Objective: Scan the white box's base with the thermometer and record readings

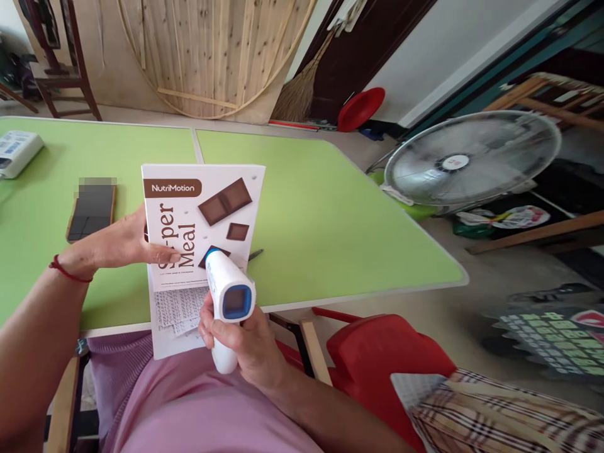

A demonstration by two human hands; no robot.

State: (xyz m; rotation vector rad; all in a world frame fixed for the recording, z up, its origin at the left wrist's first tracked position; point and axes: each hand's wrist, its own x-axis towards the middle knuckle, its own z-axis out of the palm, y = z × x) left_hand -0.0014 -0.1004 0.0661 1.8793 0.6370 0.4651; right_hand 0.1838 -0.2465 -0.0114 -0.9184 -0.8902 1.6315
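My left hand (123,245) grips the left edge of a white "NutriMotion Super Meal" pouch (202,207), holding it upright on the green table (330,207) at its near edge. My right hand (245,343) is closed on the handle of a white and blue infrared thermometer gun (229,296), its nose pointing at the pouch's lower front. A red string circles my left wrist. White printed sheets (177,311) lie under the pouch and hang over the table edge.
A dark phone (91,214) lies on the table left of my left hand. A white device (16,152) sits at the far left. A floor fan (469,160), a red chair (382,358), a broom and a red basin stand to the right.
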